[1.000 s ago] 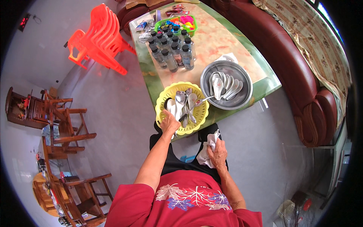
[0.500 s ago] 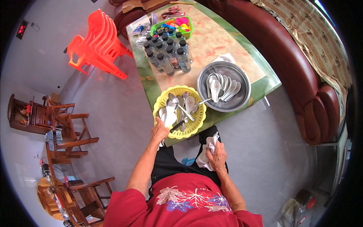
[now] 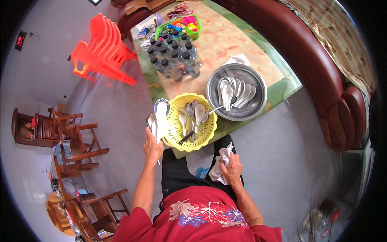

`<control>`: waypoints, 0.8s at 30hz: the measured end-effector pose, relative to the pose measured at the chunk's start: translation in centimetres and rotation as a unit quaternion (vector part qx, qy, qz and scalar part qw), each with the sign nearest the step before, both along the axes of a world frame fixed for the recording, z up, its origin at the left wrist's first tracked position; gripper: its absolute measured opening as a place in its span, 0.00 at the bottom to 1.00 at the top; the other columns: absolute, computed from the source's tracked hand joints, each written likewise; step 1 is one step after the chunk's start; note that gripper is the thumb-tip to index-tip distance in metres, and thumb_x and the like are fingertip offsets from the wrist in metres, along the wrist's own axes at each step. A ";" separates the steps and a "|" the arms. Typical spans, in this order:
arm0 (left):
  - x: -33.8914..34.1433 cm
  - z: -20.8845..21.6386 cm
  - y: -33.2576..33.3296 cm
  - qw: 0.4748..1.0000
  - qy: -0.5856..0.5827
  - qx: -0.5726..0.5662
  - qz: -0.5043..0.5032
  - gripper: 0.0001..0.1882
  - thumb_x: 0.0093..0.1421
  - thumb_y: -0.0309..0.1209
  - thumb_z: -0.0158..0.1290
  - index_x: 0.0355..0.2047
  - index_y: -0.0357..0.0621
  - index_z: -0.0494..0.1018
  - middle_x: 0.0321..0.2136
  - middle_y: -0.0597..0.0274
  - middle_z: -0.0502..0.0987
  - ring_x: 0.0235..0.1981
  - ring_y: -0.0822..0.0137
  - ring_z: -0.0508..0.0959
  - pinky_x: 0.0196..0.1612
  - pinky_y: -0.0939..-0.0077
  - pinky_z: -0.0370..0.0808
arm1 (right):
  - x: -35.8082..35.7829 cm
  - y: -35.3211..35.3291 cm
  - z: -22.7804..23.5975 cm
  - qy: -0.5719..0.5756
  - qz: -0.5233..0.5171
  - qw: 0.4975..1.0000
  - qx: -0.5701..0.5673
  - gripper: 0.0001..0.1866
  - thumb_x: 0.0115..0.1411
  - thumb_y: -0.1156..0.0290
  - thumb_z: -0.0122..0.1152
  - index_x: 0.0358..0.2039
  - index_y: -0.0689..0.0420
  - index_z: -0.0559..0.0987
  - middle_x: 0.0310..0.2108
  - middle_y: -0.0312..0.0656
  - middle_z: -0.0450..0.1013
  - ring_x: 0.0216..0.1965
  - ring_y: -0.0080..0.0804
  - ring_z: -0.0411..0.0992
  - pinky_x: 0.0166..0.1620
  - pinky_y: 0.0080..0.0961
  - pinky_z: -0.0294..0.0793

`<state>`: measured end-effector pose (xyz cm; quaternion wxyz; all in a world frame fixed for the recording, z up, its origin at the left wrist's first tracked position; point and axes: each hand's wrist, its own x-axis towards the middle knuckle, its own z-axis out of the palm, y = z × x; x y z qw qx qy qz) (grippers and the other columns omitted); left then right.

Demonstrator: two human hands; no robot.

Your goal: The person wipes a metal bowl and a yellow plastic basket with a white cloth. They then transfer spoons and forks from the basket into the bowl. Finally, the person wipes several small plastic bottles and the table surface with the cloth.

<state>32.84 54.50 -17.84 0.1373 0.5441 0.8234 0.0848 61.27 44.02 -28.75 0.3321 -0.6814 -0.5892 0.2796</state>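
My left hand [image 3: 153,148] grips a small bunch of soup spoons [image 3: 161,119], white ones among them, over the left rim of a yellow plastic basket [image 3: 173,115]. Inside the basket lie more white soup spoons [image 3: 199,113] and metal spoons [image 3: 189,108]. A crumpled white cloth [image 3: 219,171] is bunched in my right hand [image 3: 231,169], held low by my lap. Right of the basket, a round metal basin [image 3: 252,111] holds several white soup spoons [image 3: 227,95], laid side by side.
Several black-capped clear bottles [image 3: 189,64] stand farther back on the marble-patterned table [image 3: 225,40], near a green basket [image 3: 198,32] of colourful small items. A brown leather sofa [image 3: 294,52] runs along the right. Stacked red plastic chairs [image 3: 102,52] and wooden chairs [image 3: 76,149] are at left.
My left hand has moved left and lifted a bunch of spoons out of the yellow basket. My right hand stays by my lap with the cloth.
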 end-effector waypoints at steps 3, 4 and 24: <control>2.7 1.9 1.1 0.992 -0.113 -0.020 -0.054 0.36 0.52 0.29 0.47 0.60 0.38 0.46 0.46 0.36 0.71 0.46 0.38 0.72 0.47 0.53 0.69 | 0.2 0.0 0.3 0.008 -0.003 1.000 -0.015 0.22 0.48 0.66 0.62 0.43 0.58 0.70 0.32 0.50 0.66 0.33 0.51 0.68 0.34 0.42 0.69; 3.7 2.2 1.7 0.988 -0.137 -0.032 -0.068 0.36 0.53 0.30 0.48 0.60 0.39 0.46 0.45 0.37 0.71 0.45 0.39 0.73 0.46 0.53 0.69 | 0.2 0.1 0.4 0.012 -0.006 1.000 -0.024 0.21 0.48 0.66 0.62 0.43 0.57 0.70 0.31 0.50 0.66 0.33 0.50 0.68 0.33 0.42 0.69; 28.2 -8.7 13.5 0.924 -0.276 -0.120 -0.235 0.40 0.46 0.32 0.49 0.57 0.25 0.48 0.44 0.29 0.69 0.47 0.40 0.72 0.52 0.61 0.68 | 2.0 0.6 0.2 0.049 -0.026 0.998 -0.030 0.23 0.47 0.67 0.63 0.45 0.54 0.71 0.31 0.46 0.66 0.33 0.45 0.69 0.34 0.38 0.70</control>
